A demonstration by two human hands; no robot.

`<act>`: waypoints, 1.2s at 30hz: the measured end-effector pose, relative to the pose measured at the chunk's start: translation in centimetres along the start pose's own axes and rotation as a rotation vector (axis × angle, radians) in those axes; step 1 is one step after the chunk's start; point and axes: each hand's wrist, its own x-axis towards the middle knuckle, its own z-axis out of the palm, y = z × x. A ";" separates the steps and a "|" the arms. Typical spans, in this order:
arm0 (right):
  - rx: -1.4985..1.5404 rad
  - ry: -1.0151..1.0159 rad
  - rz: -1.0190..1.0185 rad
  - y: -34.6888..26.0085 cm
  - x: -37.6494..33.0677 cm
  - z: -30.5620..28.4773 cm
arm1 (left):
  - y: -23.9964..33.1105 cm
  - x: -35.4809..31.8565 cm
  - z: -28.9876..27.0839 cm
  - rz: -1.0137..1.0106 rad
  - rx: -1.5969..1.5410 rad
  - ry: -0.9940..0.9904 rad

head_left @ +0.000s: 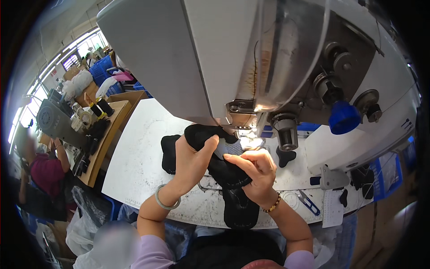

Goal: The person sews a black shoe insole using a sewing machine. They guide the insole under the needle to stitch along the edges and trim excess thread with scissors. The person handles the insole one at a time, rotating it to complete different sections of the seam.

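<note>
Under the lit needle area (251, 136) of a white sewing machine (152, 58) I hold a black padded fabric piece (224, 172) with a grey mesh patch (233, 149). My left hand (191, 159) grips its left side, thumb on top beside the patch. On the patch's right, my right hand (260, 175) is closed in a pinch on the fabric, index finger and thumb close together. Another black fabric piece (168, 154) lies left of my left hand, and one more (240, 210) rests below, at the table's front edge. The needle itself cannot be made out.
On the white table (134, 148), blue-handled thread snips (310, 204) lie right of my right forearm, next to a white card (333, 208). A small black piece (285, 157) is behind. Blue crates (389, 175) stand at right; at left a person (47, 172) sits at another machine.
</note>
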 end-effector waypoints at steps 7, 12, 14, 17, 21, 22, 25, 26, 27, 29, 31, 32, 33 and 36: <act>-0.204 0.047 -0.041 0.4 1.1 -1.1 | -1.2 1.3 1.3 -0.053 -0.177 -0.076; -0.222 -0.017 -0.058 2.2 0.3 -1.4 | -5.2 2.2 1.9 -0.158 -0.562 -0.201; -0.195 -0.021 -0.034 2.3 0.2 -1.4 | -5.4 2.3 2.1 -0.170 -0.585 -0.210; -0.241 -0.066 -0.012 2.1 0.0 -1.3 | -5.5 2.3 1.9 -0.177 -0.623 -0.223; -0.242 -0.058 -0.043 2.3 -0.1 -1.2 | -5.4 2.4 2.0 -0.165 -0.630 -0.234; -0.251 -0.059 -0.053 2.5 -0.2 -1.2 | -5.3 2.4 2.0 -0.164 -0.633 -0.233; -0.272 -0.070 -0.064 2.6 -0.5 -1.2 | -5.2 2.4 2.0 -0.172 -0.613 -0.222; -0.278 -0.076 -0.064 2.6 -0.6 -1.2 | -5.2 2.4 2.0 -0.158 -0.607 -0.228; -0.273 -0.068 -0.059 2.6 -0.6 -1.2 | -5.2 2.4 1.9 -0.148 -0.598 -0.235; -0.263 -0.053 -0.049 2.5 -0.6 -1.1 | -5.3 2.4 1.9 -0.140 -0.578 -0.227; -0.255 -0.062 -0.043 2.3 -0.2 -1.3 | -5.4 2.3 1.9 -0.154 -0.550 -0.202; -0.250 -0.067 -0.040 2.1 -0.1 -1.4 | -5.2 2.3 1.7 -0.166 -0.485 -0.207; -0.277 -0.098 -0.048 2.1 0.0 -1.6 | -4.8 2.3 1.4 -0.175 -0.425 -0.213; -0.319 -0.157 -0.073 2.1 0.1 -2.1 | -3.1 2.0 0.8 -0.253 -0.293 -0.265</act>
